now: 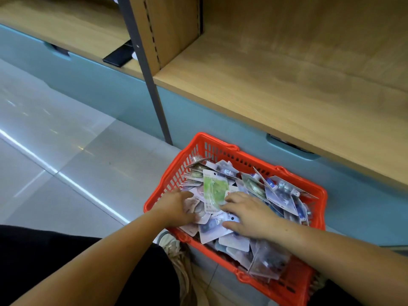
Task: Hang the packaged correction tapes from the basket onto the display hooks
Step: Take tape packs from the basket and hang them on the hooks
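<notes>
Digging through the red basket point(223, 149) at lower centre of the frame, my left hand point(176, 208) curls round a few correction tape packs point(215, 189) while my right hand point(249, 214) lies spread flat on the pile, likely steadying it. No display hooks are in view.

The person's two forearms are bare along their whole visible length, up to the left hand point(176, 208) and the right hand point(249, 215). Below and left of the left hand, plain black cloth trousers point(55, 261) cover the leg, and a smaller patch of similar black cloth shows well below the right hand. Just below the left hand, between the forearms, one foot wears a pale beige lace-up sneaker point(173, 245) with a rounded cream toe and greyish, scuffed-looking laces.
</notes>
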Tool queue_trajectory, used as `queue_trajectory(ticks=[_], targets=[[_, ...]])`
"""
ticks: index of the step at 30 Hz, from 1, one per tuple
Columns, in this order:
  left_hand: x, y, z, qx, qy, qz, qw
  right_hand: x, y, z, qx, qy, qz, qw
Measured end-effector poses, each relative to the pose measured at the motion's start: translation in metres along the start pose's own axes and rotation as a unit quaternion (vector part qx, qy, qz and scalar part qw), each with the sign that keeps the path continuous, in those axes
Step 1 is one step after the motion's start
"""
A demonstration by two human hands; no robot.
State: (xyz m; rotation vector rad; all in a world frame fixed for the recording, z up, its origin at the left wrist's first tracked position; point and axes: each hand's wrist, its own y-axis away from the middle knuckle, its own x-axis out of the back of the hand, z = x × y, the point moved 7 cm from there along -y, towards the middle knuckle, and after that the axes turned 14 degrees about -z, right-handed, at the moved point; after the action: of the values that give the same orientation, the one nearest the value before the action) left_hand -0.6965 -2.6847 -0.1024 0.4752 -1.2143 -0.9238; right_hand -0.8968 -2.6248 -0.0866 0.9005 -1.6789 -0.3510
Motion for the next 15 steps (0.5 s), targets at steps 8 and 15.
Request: queue_trajectory(ticks=[8, 15], targets=[[-0.007, -0.014, -0.020, 0.059, 0.033, -0.057, 0.996, 0.016, -0.008, 0.021, -0.029, -0.065, 0.038, 0.997], [-0.006, -0.021, -0.020, 0.057, 0.137, -0.100, 0.984, 0.065, 0.016, 0.015, 0.008, -0.059, 0.163, 0.985]])
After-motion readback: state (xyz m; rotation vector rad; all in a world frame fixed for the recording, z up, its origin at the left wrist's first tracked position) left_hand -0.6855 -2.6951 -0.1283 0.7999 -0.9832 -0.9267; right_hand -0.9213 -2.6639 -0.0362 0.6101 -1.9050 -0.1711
